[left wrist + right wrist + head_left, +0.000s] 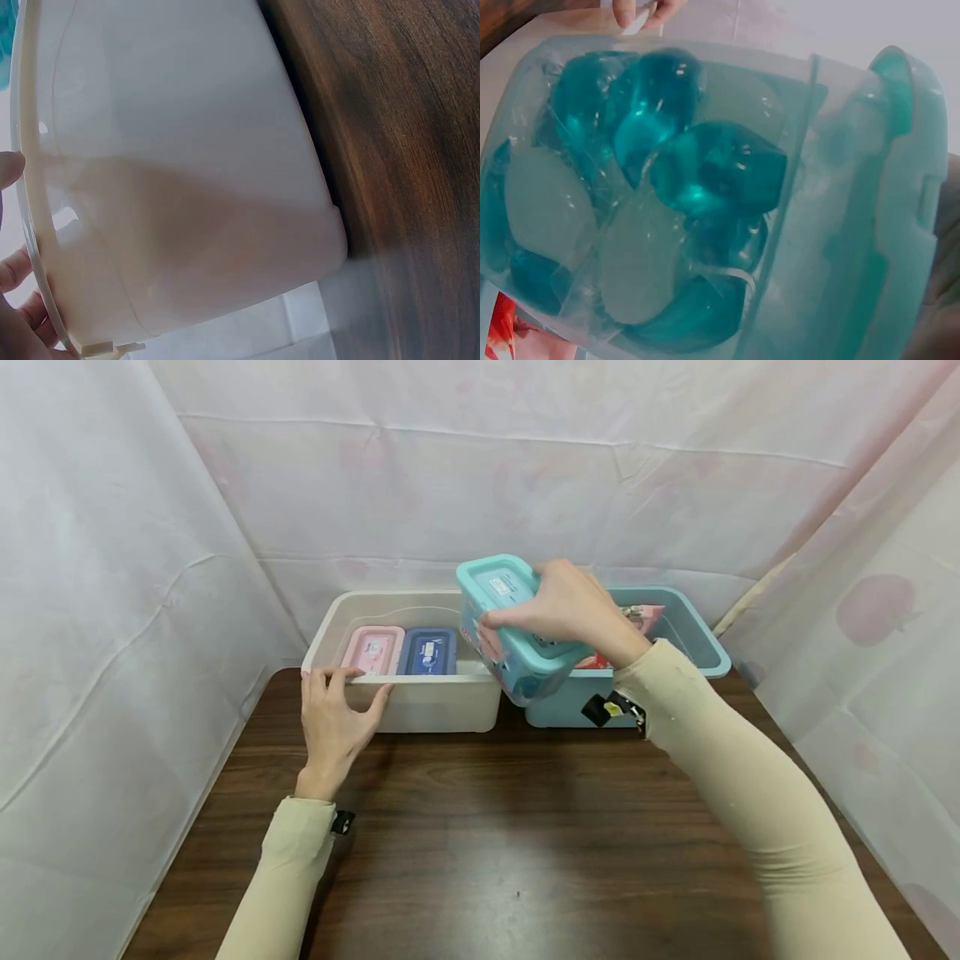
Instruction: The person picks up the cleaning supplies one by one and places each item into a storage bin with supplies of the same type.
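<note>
My right hand (558,606) grips a teal-lidded clear tub (502,652) across its lid, thumb on the near side. The tub is tilted and held up where the two bins come closest, overlapping both in the head view. Through its wall in the right wrist view show several glossy teal and whitish laundry pods (720,169). My left hand (333,718) holds the front rim of a white bin (420,703) near its left corner, fingers (13,270) over the edge. Inside that bin lie a pink-lidded box (373,650) and a navy-lidded box (427,652), side by side.
A light blue bin (690,627) stands right of the white one, holding red and pink packets (643,616). Both bins are on a dark wood table (465,827). Pale curtains (480,485) close off the back and both sides.
</note>
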A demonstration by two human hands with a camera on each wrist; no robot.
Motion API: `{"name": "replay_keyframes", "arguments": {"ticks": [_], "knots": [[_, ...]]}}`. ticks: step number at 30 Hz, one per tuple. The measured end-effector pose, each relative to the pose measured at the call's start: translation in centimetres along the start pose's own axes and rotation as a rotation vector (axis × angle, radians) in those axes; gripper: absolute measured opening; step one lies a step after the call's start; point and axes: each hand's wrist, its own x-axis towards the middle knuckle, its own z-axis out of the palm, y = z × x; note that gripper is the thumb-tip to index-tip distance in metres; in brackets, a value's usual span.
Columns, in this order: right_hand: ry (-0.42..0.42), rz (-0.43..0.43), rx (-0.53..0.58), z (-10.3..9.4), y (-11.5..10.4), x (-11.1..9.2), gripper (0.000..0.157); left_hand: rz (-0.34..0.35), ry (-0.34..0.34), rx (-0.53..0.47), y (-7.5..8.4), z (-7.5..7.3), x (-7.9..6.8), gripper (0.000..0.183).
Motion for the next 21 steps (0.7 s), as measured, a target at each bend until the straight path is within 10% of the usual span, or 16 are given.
{"name": "replay_keyframes", "arguments": {"ticks": [21], "knots": [[0.154, 0.153, 0.161, 4.8, -1.1, 6.3, 0.066, -0.003, -0.017, 0.015, 0.2, 0.1, -0.3, 0.056]]}}
